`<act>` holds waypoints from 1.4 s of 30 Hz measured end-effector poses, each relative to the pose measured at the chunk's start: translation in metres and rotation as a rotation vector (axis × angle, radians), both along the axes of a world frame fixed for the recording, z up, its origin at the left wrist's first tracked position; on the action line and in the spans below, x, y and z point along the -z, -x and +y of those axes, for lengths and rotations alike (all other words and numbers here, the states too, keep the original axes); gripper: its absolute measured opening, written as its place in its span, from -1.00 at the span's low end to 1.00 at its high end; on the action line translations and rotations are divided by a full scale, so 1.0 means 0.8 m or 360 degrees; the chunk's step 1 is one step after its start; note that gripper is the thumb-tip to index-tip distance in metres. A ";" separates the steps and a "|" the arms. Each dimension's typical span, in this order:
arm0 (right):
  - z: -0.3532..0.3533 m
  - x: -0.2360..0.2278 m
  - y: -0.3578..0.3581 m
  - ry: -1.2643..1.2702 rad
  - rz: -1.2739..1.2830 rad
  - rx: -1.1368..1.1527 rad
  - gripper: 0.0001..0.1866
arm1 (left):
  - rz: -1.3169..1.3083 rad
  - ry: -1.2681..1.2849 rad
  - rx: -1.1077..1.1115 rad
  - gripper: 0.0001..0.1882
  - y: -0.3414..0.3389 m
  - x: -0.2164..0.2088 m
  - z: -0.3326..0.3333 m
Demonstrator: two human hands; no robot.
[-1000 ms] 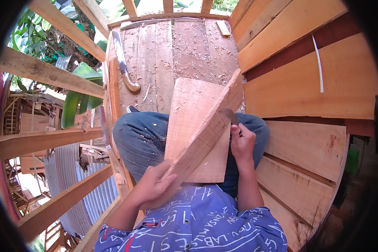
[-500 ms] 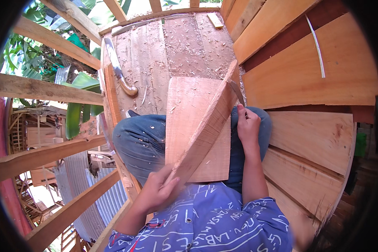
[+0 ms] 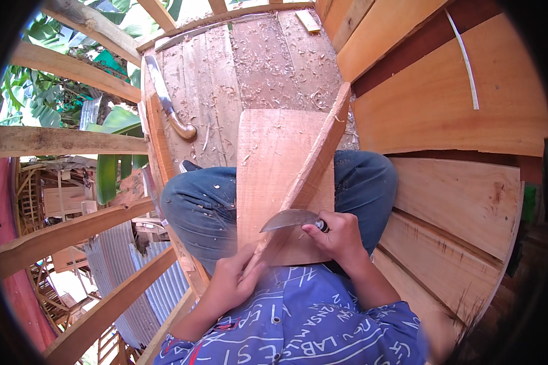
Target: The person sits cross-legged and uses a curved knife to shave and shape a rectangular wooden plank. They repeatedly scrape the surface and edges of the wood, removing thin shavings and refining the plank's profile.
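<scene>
Curly wood bits (image 3: 268,67) lie on the plank floor (image 3: 192,67) in front of you, with a long knife (image 3: 159,88) at the left. A flat board (image 3: 265,152) sits on your legs (image 3: 198,207). Over it, a second board (image 3: 319,149) is tipped up on its side. Your left hand (image 3: 237,277) holds its near end. Your right hand (image 3: 340,234) is wrapped around the handle of a small knife (image 3: 291,219). The curved blade crosses that board near your left hand.
</scene>
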State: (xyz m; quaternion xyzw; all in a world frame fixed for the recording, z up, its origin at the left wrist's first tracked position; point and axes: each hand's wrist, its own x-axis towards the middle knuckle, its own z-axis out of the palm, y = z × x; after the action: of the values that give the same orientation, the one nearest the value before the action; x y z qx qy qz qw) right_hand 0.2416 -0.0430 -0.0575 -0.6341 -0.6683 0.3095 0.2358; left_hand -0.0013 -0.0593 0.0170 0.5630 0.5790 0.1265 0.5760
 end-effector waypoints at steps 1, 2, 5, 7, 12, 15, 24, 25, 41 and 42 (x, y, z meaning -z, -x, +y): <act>0.000 -0.006 -0.002 0.0013 -0.0042 0.0000 -0.43 | 0.0003 -0.0079 0.0010 -0.62 -0.002 0.001 -0.003; 0.001 -0.013 -0.004 0.0026 -0.0084 0.0000 -0.42 | 0.0006 -0.0157 0.0019 -0.58 -0.003 0.002 -0.006; 0.005 -0.030 -0.011 -0.0015 -0.0230 -0.0017 -0.39 | 0.0104 -0.0325 -0.0006 -0.51 -0.013 -0.005 -0.021; 0.010 -0.031 -0.017 -0.0078 -0.0320 -0.0028 -0.36 | 0.0142 -0.0341 0.0006 -0.48 -0.016 -0.007 -0.021; 0.025 -0.033 -0.024 -0.0235 -0.0503 -0.0016 -0.29 | 0.0183 -0.0400 0.0041 -0.47 -0.016 -0.005 -0.024; 0.031 -0.033 -0.026 -0.0315 -0.0586 -0.0037 -0.27 | 0.0162 -0.0407 0.0018 -0.47 -0.016 -0.004 -0.024; 0.050 -0.026 -0.026 -0.0454 -0.0715 -0.0018 -0.20 | 0.0170 -0.0378 0.0006 -0.47 -0.012 -0.003 -0.023; 0.052 -0.025 -0.027 -0.0473 -0.0723 -0.0018 -0.20 | 0.0156 -0.0381 -0.0003 -0.47 -0.012 -0.002 -0.024; 0.055 -0.018 -0.023 -0.0344 -0.0624 -0.0057 -0.22 | 0.0064 -0.0221 -0.0060 -0.58 -0.003 0.001 -0.016; 0.046 -0.020 -0.020 -0.0278 -0.0582 -0.0040 -0.23 | 0.0056 -0.0229 -0.0061 -0.59 -0.002 0.001 -0.015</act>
State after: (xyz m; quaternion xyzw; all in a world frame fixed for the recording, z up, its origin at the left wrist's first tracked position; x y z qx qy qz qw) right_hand 0.2575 -0.0058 -0.0415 -0.6484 -0.7321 0.1329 0.1608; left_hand 0.0001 -0.0717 0.0159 0.5938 0.5891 0.1689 0.5213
